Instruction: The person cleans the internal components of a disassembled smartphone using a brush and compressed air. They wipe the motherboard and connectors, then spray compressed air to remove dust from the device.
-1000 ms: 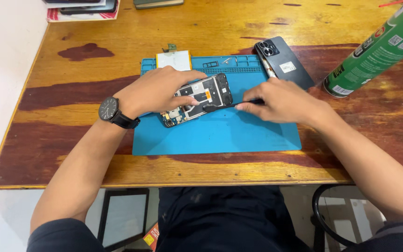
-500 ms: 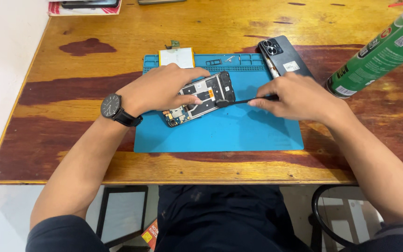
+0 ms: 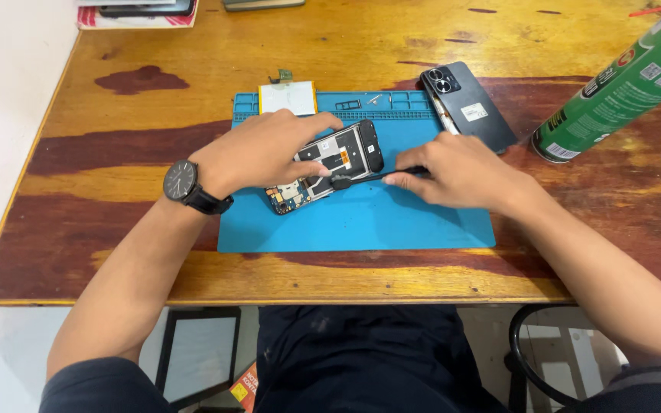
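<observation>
worn wooden table, streaked yellow & dark red, carries a blue work mat at its middle. on the mat's upper centre lies an opened phone, boards exposed, tilted. left hand, black watch on wrist, presses down on the phone w/ fingers curled over its near edge. right hand pinches a thin black tool, tip touching the phone's side. phone back cover lies just off the mat's upper right corner; white flat battery at its upper left edge. green spray can lies well right of the mat.
</observation>
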